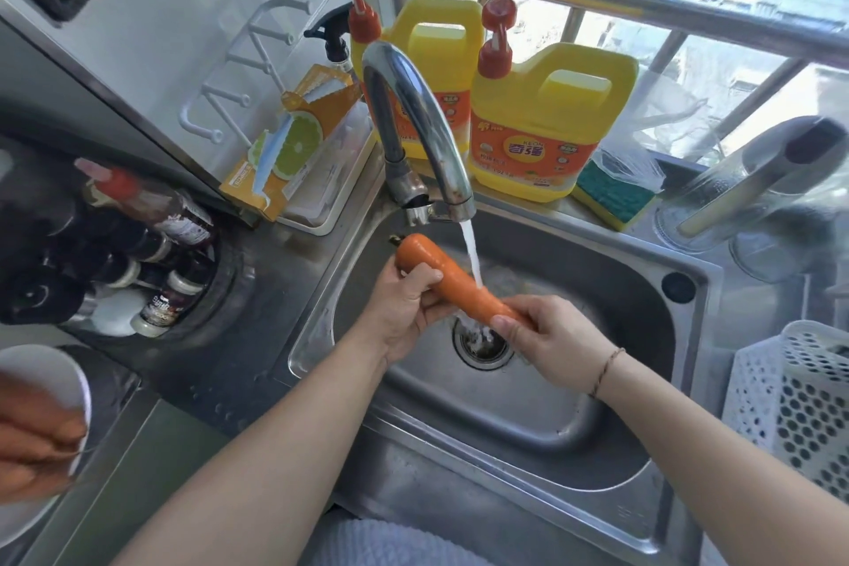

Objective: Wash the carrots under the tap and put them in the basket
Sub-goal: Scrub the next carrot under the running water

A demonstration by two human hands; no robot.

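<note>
While water runs from the tap (416,115), more carrots (32,432) wait on a white plate (69,375) at the far left of the bench (220,363). Behind them, dark bottles (151,216) lie in a round hollow. Next comes your left hand (404,313), with its fingers curled round the thick end of a carrot (448,280). That carrot is over the sink (574,418), slanting down to the right, and the water hits its middle. Your right hand (551,345) pinches the thin end just above the drain (482,342). Two yellow soap jugs (546,124) stand behind the sink by the window. At the far right sits the white basket (799,400), on the bench beside the sink.
</note>
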